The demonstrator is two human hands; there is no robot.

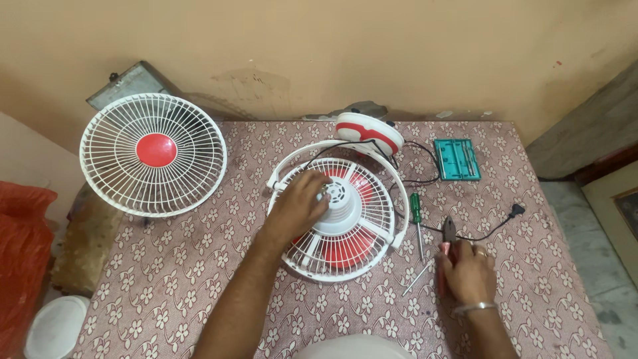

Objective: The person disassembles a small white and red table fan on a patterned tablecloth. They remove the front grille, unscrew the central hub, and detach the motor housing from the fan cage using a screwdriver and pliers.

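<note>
On the flowered table (531,219), the white fan body (339,219) is steadied face-down by the left hand (299,203), spread flat on its rear grille. Just right, red-handled pliers (446,249), pointing away, are grasped by the right hand (468,272).

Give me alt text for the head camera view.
A left hand rests on a white-and-red table fan's motor housing, lying on a floral tablecloth. The right hand grips red-handled pliers beside a green-handled screwdriver.
</note>
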